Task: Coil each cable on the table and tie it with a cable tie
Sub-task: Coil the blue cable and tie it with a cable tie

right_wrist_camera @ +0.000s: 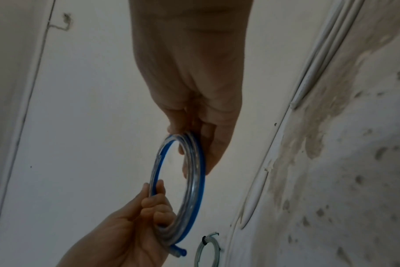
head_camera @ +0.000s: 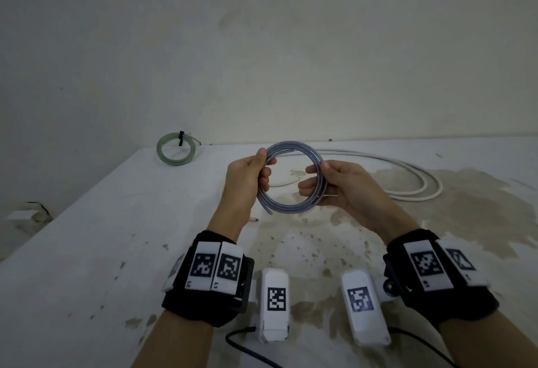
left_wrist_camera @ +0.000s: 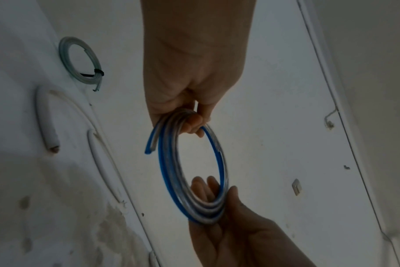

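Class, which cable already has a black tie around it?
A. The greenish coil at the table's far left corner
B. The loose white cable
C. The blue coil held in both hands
A: the greenish coil wears a black tie; the blue coil and white cable show none.

Stained white table (head_camera: 102,251) bears tied green coil (head_camera: 175,148), loose white cable (head_camera: 419,181)

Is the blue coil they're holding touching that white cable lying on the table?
Apart. In the head view both hands hold the blue coil up above the table, while the white cable lies flat on it behind; the left wrist view shows clear space between them.
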